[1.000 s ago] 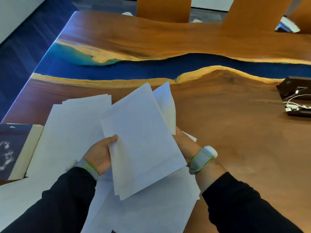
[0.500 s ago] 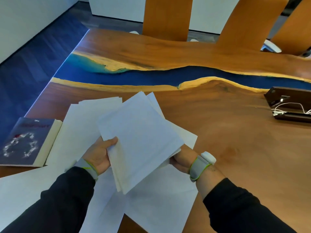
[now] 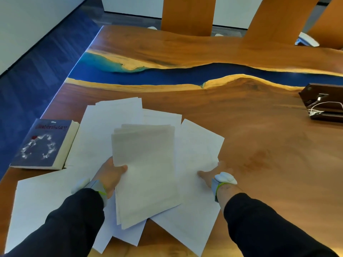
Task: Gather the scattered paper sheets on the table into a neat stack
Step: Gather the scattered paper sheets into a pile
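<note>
My left hand (image 3: 111,174) holds a bundle of several white sheets (image 3: 146,169) by its left edge, raised a little above the table. Its far edges are nearly lined up. My right hand (image 3: 210,173) lies flat on a loose sheet (image 3: 196,145) on the table to the right of the bundle, fingers spread at that sheet's right edge. More loose sheets (image 3: 104,127) lie fanned out under and behind the bundle, and one large sheet (image 3: 42,199) lies at the near left. Part of the lower sheets is hidden by the bundle and my sleeves.
A dark paperback book (image 3: 43,143) lies at the table's left edge, touching the sheets. A dark box with white cables (image 3: 323,103) sits at the right. The wooden table (image 3: 269,154) has a blue resin strip; chair backs (image 3: 187,14) stand behind it.
My right hand has let go of the bundle and moved right and down onto a loose sheet. The left hand has turned the bundle more upright and squarer.
</note>
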The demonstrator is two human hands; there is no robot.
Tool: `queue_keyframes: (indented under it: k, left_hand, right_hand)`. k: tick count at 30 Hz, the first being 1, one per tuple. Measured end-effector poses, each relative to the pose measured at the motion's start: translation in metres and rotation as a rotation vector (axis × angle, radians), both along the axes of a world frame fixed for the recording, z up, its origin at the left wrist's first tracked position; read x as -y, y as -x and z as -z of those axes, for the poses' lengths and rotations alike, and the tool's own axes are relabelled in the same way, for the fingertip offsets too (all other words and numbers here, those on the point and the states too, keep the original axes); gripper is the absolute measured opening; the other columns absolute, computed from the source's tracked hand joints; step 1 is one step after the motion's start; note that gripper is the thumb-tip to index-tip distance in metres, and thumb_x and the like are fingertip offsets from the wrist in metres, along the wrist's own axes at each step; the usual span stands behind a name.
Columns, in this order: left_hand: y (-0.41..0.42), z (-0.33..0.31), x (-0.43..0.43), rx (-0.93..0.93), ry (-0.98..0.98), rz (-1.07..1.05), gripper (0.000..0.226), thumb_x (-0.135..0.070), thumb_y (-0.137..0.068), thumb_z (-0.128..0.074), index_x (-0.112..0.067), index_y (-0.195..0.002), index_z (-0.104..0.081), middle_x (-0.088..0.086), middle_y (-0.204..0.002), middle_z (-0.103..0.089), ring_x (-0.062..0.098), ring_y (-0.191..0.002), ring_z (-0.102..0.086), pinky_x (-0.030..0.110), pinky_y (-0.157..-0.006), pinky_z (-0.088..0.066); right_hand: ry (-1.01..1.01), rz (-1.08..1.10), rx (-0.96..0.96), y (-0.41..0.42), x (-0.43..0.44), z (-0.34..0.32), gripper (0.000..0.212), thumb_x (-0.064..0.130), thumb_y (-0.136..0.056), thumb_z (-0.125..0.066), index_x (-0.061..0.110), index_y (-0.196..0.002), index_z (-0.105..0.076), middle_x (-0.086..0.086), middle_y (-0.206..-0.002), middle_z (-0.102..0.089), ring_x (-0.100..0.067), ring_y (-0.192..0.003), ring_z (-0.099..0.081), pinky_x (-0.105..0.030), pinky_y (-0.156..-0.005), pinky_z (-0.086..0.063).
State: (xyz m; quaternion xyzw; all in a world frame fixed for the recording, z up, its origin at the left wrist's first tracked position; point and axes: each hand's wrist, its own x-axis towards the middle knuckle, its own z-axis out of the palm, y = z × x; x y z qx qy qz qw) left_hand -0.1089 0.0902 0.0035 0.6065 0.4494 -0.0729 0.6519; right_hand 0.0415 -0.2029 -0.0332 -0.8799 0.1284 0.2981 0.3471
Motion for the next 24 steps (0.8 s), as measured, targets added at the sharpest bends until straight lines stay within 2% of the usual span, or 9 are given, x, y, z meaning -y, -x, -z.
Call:
queue_keyframes:
  k: [1,3,5,12,14,17,20,22,24]
  left_hand:
    - [-0.001,0.0,0.001,0.002,0.003,0.003,0.046,-0.003,-0.101,-0.055,-0.017,-0.145,-0.052,0.01,-0.13,-0.066,0.035,-0.115,-0.065,0.056,-0.106,-0.047]
    - [-0.001,0.0,0.004,0.002,0.003,0.012,0.046,-0.002,-0.101,-0.055,-0.017,-0.145,-0.052,0.011,-0.13,-0.067,0.035,-0.114,-0.065,0.056,-0.106,-0.047]
    - [-0.002,0.001,0.007,0.007,0.0,0.019,0.046,0.0,-0.101,-0.054,-0.015,-0.145,-0.052,0.012,-0.13,-0.066,0.036,-0.115,-0.064,0.056,-0.107,-0.047]
    - [-0.002,0.002,0.016,0.039,0.032,0.008,0.047,0.005,-0.099,-0.054,-0.012,-0.143,-0.053,0.015,-0.131,-0.066,0.039,-0.118,-0.063,0.058,-0.108,-0.044]
    - [-0.004,0.001,0.018,0.045,0.039,-0.003,0.046,0.006,-0.098,-0.055,-0.011,-0.141,-0.055,0.015,-0.128,-0.067,0.039,-0.117,-0.064,0.057,-0.108,-0.045]
    - [-0.008,-0.002,0.022,0.038,0.024,0.01,0.042,0.004,-0.097,-0.058,-0.007,-0.137,-0.057,0.015,-0.126,-0.069,0.038,-0.115,-0.064,0.054,-0.105,-0.047]
    - [-0.017,-0.01,0.027,0.013,-0.011,0.022,0.038,0.002,-0.09,-0.06,-0.005,-0.127,-0.064,0.018,-0.119,-0.071,0.039,-0.108,-0.067,0.053,-0.101,-0.051]
    - [-0.025,-0.019,0.031,0.008,-0.03,0.027,0.039,-0.003,-0.079,-0.063,-0.006,-0.118,-0.069,0.02,-0.114,-0.073,0.041,-0.104,-0.068,0.056,-0.099,-0.052]
    - [-0.031,-0.023,0.033,0.016,-0.049,0.037,0.046,-0.012,-0.063,-0.063,-0.006,-0.108,-0.072,0.021,-0.109,-0.073,0.044,-0.104,-0.068,0.059,-0.1,-0.051]
  right_hand:
    - [0.036,-0.042,-0.038,-0.001,0.004,-0.001,0.105,0.07,-0.066,-0.07,0.014,-0.141,-0.023,-0.008,-0.128,-0.049,-0.019,-0.115,-0.05,-0.025,-0.097,-0.039]
    - [0.233,-0.087,-0.045,-0.006,0.012,0.005,0.117,0.063,-0.067,-0.075,0.007,-0.149,-0.015,-0.014,-0.148,-0.035,-0.028,-0.135,-0.037,-0.04,-0.111,-0.033]
    - [0.347,-0.13,-0.066,-0.011,0.018,0.008,0.126,0.062,-0.068,-0.076,0.006,-0.154,-0.003,-0.014,-0.157,-0.019,-0.032,-0.144,-0.022,-0.045,-0.117,-0.023]
    - [0.46,-0.101,-0.046,-0.013,0.022,-0.006,0.114,0.067,-0.053,-0.08,0.015,-0.141,-0.028,-0.011,-0.141,-0.038,-0.033,-0.131,-0.04,-0.043,-0.104,-0.041]
    - [0.413,-0.102,-0.032,-0.014,0.021,-0.003,0.105,0.062,-0.056,-0.082,0.015,-0.137,-0.032,-0.011,-0.134,-0.044,-0.034,-0.125,-0.046,-0.045,-0.102,-0.044]
    - [0.251,-0.101,0.011,-0.016,0.018,0.003,0.074,0.036,-0.078,-0.076,0.012,-0.134,-0.034,-0.013,-0.125,-0.049,-0.034,-0.115,-0.052,-0.041,-0.098,-0.045]
    - [0.021,-0.101,0.057,-0.023,0.017,-0.006,0.04,0.017,-0.083,-0.065,0.02,-0.118,-0.046,-0.008,-0.101,-0.058,-0.03,-0.085,-0.061,-0.036,-0.069,-0.053]
    - [-0.063,-0.231,0.107,-0.028,0.016,-0.02,0.024,0.012,-0.081,-0.062,0.018,-0.102,-0.053,-0.005,-0.087,-0.057,-0.024,-0.069,-0.055,-0.025,-0.052,-0.043]
    - [-0.071,-0.381,0.18,-0.03,0.01,-0.031,0.013,0.007,-0.079,-0.061,0.014,-0.08,-0.05,-0.005,-0.073,-0.047,-0.021,-0.064,-0.042,-0.024,-0.049,-0.031]
